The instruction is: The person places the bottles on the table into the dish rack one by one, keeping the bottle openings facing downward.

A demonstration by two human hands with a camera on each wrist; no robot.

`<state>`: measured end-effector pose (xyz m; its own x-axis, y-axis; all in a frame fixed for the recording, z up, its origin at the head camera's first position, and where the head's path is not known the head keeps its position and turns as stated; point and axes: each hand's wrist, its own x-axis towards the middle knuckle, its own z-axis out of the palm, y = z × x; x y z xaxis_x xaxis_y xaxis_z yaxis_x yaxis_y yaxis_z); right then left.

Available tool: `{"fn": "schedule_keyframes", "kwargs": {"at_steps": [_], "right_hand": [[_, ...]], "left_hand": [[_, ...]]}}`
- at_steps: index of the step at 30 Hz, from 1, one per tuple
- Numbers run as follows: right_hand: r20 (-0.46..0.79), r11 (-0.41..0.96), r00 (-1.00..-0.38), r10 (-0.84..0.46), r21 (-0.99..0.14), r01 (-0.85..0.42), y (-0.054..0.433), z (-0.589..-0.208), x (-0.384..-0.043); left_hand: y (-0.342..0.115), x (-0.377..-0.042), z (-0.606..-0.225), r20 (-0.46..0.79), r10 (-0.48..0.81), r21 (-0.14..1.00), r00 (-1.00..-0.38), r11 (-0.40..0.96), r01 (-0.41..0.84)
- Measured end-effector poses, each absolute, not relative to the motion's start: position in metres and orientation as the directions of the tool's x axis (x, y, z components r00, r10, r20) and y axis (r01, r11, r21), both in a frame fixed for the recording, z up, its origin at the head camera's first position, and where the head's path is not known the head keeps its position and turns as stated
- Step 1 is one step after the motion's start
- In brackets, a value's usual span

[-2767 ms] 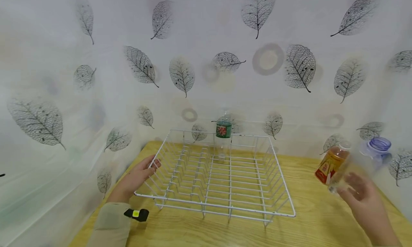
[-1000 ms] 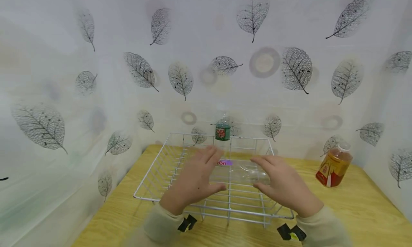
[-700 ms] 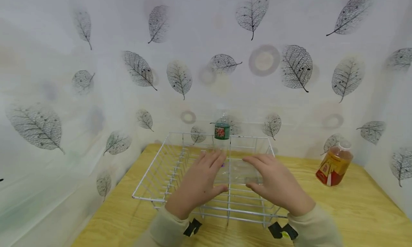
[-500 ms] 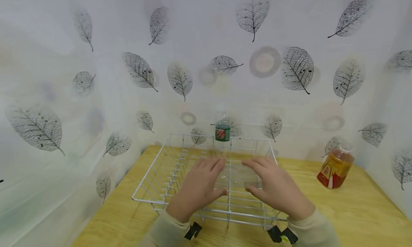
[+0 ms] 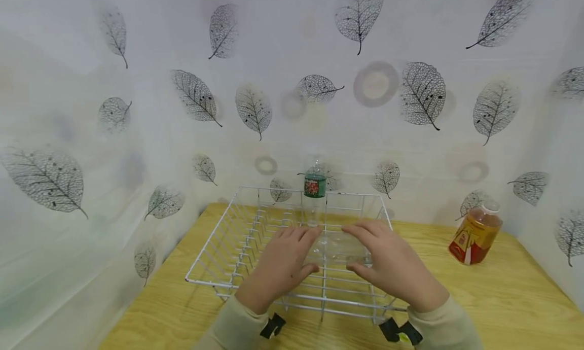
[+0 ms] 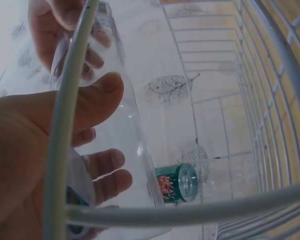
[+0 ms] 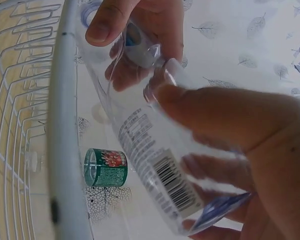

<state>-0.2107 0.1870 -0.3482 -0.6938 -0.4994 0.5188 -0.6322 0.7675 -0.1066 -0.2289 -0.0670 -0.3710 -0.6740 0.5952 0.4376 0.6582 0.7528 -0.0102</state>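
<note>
Both hands hold a clear, empty-looking plastic bottle (image 5: 337, 246) lying sideways above the floor of a white wire dish rack (image 5: 212, 234). My left hand (image 5: 279, 266) grips its left end, the thumb on the near side and the fingers curled behind. Around the other end my right hand (image 5: 397, 264) curls in the same way. A printed barcode (image 7: 174, 182) shows through the bottle in the right wrist view. Beyond the hands, at the rear of the rack, is a clear bottle with a green label (image 5: 315, 186). The hands cover both ends of the held bottle in the head view.
The rack stands on a yellow wood-grain table (image 5: 456, 289). Right of it, apart, stands a bottle with a yellow and red label (image 5: 474, 233). A pale leaf-printed sheet (image 5: 283, 45) closes off the back and sides.
Earlier my left hand rested on the rack's left rim while my right hand carried the clear bottle at far right. Now both hands hold it over the rack; the last half second shows little movement.
</note>
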Motion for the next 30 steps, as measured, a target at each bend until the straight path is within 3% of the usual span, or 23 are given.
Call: {"fn": "schedule_keyframes", "kwargs": {"at_steps": [3,7,11,16,18,21,26,30], "right_hand": [[0.546,0.741,-0.704,-0.454,-0.208,-0.639,0.190,-0.346,-0.208],[0.594,0.618,-0.722,-0.353,-0.431,-0.657,0.196,-0.341,-0.205],[0.610,0.384,-0.744,-0.274,-0.639,-0.666,0.199,-0.337,-0.204],[0.535,-0.006,-0.816,-0.220,-0.837,-0.547,0.197,-0.339,-0.204],[0.508,-0.152,-0.835,-0.211,-0.861,-0.485,0.193,-0.342,-0.205],[0.482,-0.261,-0.849,-0.214,-0.866,-0.426,0.184,-0.348,-0.209],[0.474,-0.253,-0.842,-0.258,-0.874,-0.414,0.169,-0.354,-0.210],[0.509,-0.220,-0.815,-0.276,-0.859,-0.462,0.162,-0.354,-0.206]], "left_hand": [[-0.068,-0.229,-0.370,0.427,0.590,0.037,-0.686,0.746,0.665],[-0.068,-0.229,-0.368,0.392,0.569,0.126,-0.723,0.745,0.655],[-0.066,-0.229,-0.366,0.356,0.535,0.268,-0.766,0.727,0.633],[-0.064,-0.226,-0.363,0.342,0.521,0.433,-0.782,0.651,0.623],[-0.063,-0.225,-0.363,0.341,0.526,0.482,-0.779,0.614,0.625],[-0.062,-0.225,-0.365,0.334,0.536,0.560,-0.775,0.549,0.621],[-0.059,-0.226,-0.369,0.297,0.558,0.684,-0.775,0.443,0.580],[-0.055,-0.224,-0.374,0.239,0.576,0.716,-0.782,0.439,0.543]]}}
